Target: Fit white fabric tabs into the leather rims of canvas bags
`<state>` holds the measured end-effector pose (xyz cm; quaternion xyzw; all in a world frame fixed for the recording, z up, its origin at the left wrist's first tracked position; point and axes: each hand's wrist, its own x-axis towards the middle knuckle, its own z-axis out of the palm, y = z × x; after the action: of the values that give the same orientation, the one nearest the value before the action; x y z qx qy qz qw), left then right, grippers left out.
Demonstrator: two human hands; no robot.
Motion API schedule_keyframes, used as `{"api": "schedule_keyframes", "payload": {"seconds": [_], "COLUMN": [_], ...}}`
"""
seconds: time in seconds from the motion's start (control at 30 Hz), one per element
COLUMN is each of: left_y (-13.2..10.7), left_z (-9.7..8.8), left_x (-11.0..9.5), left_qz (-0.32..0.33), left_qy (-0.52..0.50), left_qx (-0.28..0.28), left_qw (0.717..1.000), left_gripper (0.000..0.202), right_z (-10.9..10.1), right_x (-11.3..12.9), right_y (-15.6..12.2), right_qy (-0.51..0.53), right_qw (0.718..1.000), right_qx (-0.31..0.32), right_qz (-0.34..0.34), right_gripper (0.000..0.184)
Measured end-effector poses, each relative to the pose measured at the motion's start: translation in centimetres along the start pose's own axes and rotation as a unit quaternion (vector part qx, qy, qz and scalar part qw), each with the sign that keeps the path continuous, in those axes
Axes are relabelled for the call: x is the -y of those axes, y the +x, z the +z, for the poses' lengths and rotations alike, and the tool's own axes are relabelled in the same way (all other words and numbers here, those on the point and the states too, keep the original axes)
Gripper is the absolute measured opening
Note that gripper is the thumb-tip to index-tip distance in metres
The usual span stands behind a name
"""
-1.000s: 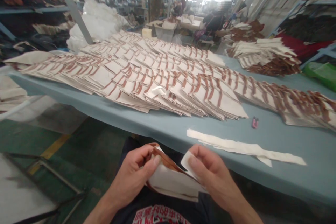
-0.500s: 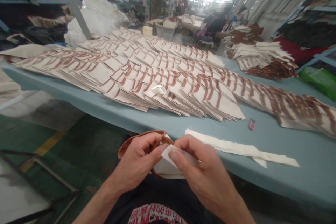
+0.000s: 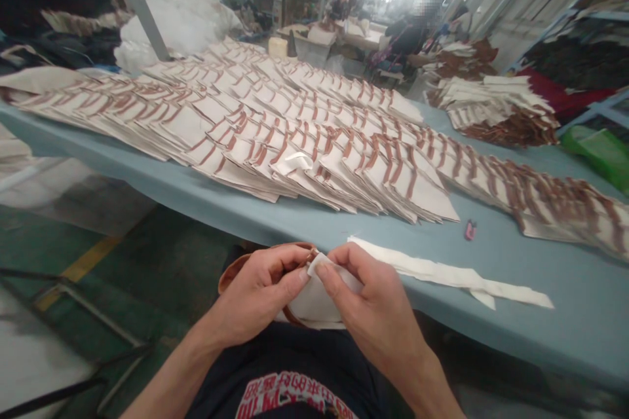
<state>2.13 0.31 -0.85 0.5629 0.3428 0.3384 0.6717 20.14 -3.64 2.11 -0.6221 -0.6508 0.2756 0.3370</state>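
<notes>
Both my hands hold one cream canvas bag (image 3: 309,304) with brown handles over my lap, below the table's near edge. My left hand (image 3: 258,294) is closed on the bag's top by a brown handle loop (image 3: 230,272). My right hand (image 3: 366,308) pinches a small white label (image 3: 317,264) against the bag's upper edge, fingertips nearly touching those of the left hand. Most of the bag is hidden behind my hands.
A blue-grey table (image 3: 304,222) carries long overlapping rows of the same cream bags (image 3: 295,144). White fabric strips (image 3: 442,272) lie near its front edge beside a small pink object (image 3: 470,230). More bag piles (image 3: 496,108) and a seated person (image 3: 407,33) are behind.
My hands have drawn together and risen slightly. The bag, spread wider a second ago, is now bunched between them, and the white label has moved left against the bag's top edge.
</notes>
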Motion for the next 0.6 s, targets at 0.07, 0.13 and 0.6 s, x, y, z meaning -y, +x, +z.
{"api": "schedule_keyframes", "payload": {"seconds": [0.07, 0.13, 0.6], "left_y": [0.03, 0.1, 0.25], "left_z": [0.03, 0.07, -0.02], "left_x": [0.07, 0.12, 0.4], "left_qz": [0.005, -0.003, -0.039], "left_qy": [-0.007, -0.013, -0.03], "left_qx": [0.001, 0.003, -0.008], "left_qw": [1.0, 1.0, 0.999], "left_gripper": [0.022, 0.024, 0.026], "right_z": [0.14, 0.26, 0.46], "right_x": [0.07, 0.1, -0.16], "right_y": [-0.2, -0.31, 0.06], "right_qy": [-0.02, -0.033, -0.06], "right_qw": [1.0, 0.999, 0.998], "right_qx": [-0.018, -0.031, -0.02], "right_qz": [0.0, 0.003, 0.013], "right_gripper": [0.025, 0.025, 0.022]}}
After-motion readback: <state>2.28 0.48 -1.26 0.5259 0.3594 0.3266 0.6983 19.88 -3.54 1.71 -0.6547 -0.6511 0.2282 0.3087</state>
